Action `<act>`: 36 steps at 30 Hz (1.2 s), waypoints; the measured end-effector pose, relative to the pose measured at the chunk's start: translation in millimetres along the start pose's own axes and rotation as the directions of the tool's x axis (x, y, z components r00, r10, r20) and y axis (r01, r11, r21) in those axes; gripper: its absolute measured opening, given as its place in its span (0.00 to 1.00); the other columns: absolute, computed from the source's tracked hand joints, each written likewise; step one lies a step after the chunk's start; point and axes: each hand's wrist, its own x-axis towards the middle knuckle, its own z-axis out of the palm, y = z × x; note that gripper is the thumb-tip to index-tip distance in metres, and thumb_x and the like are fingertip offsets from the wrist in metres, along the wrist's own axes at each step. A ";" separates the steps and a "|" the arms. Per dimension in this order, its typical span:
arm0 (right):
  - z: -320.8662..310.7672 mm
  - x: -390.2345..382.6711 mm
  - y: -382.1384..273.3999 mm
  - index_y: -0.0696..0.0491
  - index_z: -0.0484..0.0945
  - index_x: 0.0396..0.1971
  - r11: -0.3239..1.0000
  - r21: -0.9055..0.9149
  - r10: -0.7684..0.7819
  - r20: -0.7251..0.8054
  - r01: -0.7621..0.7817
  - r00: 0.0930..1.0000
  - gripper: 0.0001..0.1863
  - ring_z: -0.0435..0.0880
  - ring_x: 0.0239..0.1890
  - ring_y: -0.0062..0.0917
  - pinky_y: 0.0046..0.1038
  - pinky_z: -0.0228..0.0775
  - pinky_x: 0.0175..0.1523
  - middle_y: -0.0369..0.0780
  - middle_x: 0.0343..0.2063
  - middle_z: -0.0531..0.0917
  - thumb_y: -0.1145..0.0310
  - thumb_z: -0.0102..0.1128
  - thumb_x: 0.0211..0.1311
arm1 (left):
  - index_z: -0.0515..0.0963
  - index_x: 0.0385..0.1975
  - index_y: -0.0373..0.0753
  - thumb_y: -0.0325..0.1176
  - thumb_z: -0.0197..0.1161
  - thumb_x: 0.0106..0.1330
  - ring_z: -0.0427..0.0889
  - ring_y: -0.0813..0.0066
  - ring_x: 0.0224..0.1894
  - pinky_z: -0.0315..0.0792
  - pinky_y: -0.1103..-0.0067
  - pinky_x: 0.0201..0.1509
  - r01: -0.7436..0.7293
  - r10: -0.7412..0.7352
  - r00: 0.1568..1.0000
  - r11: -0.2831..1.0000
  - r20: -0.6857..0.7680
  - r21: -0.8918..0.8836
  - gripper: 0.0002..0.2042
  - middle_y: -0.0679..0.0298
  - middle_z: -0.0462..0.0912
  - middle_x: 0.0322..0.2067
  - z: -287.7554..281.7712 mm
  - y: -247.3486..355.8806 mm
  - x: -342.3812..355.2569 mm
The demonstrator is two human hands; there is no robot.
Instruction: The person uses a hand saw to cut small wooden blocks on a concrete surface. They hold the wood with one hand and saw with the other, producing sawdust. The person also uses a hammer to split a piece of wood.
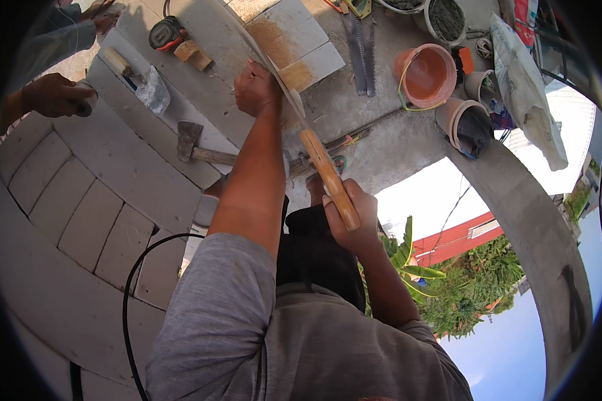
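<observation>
My right hand (348, 210) grips the wooden handle (324, 167) of a long saw, whose thin pale blade (261, 57) runs up past my left hand. My left hand (254, 87) is closed beside the blade; what its fingers hold is mostly hidden. A small pale piece (294, 103) lies by the blade. Light blocks (314, 57) dusted with orange powder lie just beyond. A hammer or axe (188, 140) lies left of my forearm, a trowel (152, 90) farther left. A tape measure (164, 33) sits near wood pieces (192, 55).
Another person's hand (60, 97) holds a small object at the left. Stacked pale blocks (73, 210) curve below it; a black cable (130, 294) crosses them. Saw blades (358, 60), buckets (418, 77) and a sack (535, 113) stand or lie right. A curved concrete edge (535, 220) borders an opening outdoors.
</observation>
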 end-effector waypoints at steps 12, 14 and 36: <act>26.5 53.9 23.4 0.56 0.74 0.31 0.991 0.131 0.000 -0.051 0.007 0.999 0.08 0.82 0.19 0.30 0.32 0.70 0.27 0.42 0.17 0.77 0.74 0.67 0.65 | 0.89 0.30 0.44 0.54 0.51 0.78 0.86 0.44 0.40 0.78 0.54 0.44 -0.067 0.065 0.997 0.995 -0.037 -0.072 0.25 0.53 0.86 0.35 4.6 4.6 -9.0; 16.5 23.9 17.5 0.57 0.75 0.31 0.991 0.110 0.077 -0.015 -0.075 0.997 0.07 0.83 0.19 0.29 0.31 0.70 0.27 0.41 0.17 0.78 0.75 0.66 0.64 | 0.89 0.31 0.45 0.54 0.51 0.78 0.86 0.44 0.40 0.78 0.54 0.44 -0.045 0.045 0.999 0.999 -0.014 -0.030 0.24 0.53 0.86 0.35 1.7 0.3 -1.4; -74.3 -135.8 -24.8 0.68 0.83 0.40 0.982 -0.190 0.036 0.067 -0.023 0.997 0.11 0.83 0.19 0.36 0.34 0.74 0.27 0.46 0.23 0.81 0.78 0.67 0.60 | 0.91 0.37 0.46 0.60 0.49 0.78 0.87 0.42 0.43 0.78 0.51 0.48 -0.034 0.034 0.999 0.999 -0.027 0.001 0.28 0.53 0.88 0.41 -0.9 3.3 -5.2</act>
